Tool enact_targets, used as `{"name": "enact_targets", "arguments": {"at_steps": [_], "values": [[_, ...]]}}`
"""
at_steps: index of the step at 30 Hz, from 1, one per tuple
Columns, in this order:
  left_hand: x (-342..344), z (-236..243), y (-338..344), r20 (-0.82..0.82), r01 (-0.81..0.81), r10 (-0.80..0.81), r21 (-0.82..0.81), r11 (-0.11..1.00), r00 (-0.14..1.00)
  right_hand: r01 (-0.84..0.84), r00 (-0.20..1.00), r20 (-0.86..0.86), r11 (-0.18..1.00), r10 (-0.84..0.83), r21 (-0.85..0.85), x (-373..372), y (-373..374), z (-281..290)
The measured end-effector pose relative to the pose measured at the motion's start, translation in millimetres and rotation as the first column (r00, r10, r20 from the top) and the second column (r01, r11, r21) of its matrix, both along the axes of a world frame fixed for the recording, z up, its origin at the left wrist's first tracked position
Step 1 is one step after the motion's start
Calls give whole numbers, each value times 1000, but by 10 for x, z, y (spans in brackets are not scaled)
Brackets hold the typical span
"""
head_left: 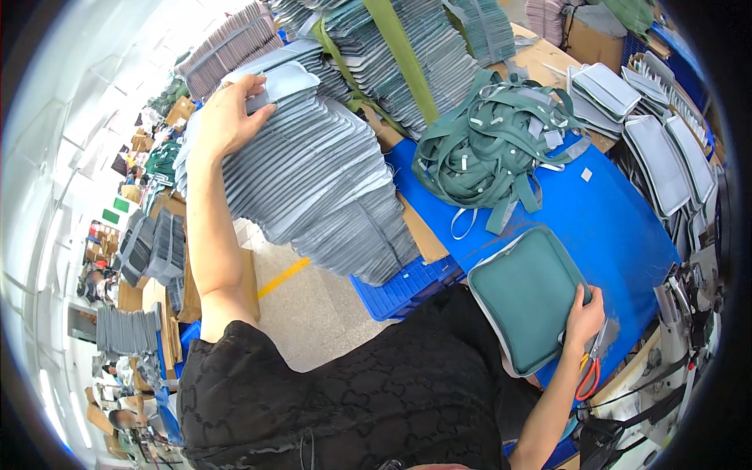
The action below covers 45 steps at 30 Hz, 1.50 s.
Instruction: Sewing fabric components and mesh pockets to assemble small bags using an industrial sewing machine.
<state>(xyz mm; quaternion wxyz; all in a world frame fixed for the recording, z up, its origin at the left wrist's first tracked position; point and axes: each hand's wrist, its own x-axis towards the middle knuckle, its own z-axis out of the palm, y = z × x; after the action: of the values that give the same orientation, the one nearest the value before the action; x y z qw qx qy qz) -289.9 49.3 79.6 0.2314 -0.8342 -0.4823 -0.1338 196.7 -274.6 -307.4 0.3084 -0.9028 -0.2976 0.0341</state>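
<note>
At upper left of the frame, the left hand [227,117] lies spread on the topmost grey padded panel [280,82] of a tall leaning stack of grey panels [321,180]. Toward lower right, the right hand [583,317] pinches the edge of a green padded panel [526,294] lying on the blue table [619,227], with orange-handled scissors [591,364] just beside it and a heap of green straps [489,137] above.

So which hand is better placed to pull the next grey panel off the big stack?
Left. The left hand already rests on the top panel of the grey stack, fingers curled over its edge. The right hand is far across, holding the green panel on the blue table.
</note>
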Motion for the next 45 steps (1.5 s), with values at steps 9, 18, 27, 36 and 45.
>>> {"name": "enact_targets", "arguments": {"at_steps": [9, 18, 27, 36, 45], "values": [[247, 42, -153, 83, 58, -73, 165, 985, 994, 6, 997, 80, 1000, -7, 19, -10, 24, -38], [74, -38, -155, -67, -123, 129, 87, 989, 989, -15, 989, 150, 1000, 11, 25, 8, 5, -54], [972, -288, -1124, -154, 460, -436, 215, 861, 887, 55, 989, -143, 849, 24, 525, -255, 1, 349], [2064, -2054, -1583, 556, 611, -808, -713, -344, 194, -173, 80, -893, 889, 443, 425, -313, -184, 740], [3057, -3174, -491, 469, 344, -77, -740, -577, 880, -223, 96, -876, 868, 473, 444, -159, -360, 803]]}}
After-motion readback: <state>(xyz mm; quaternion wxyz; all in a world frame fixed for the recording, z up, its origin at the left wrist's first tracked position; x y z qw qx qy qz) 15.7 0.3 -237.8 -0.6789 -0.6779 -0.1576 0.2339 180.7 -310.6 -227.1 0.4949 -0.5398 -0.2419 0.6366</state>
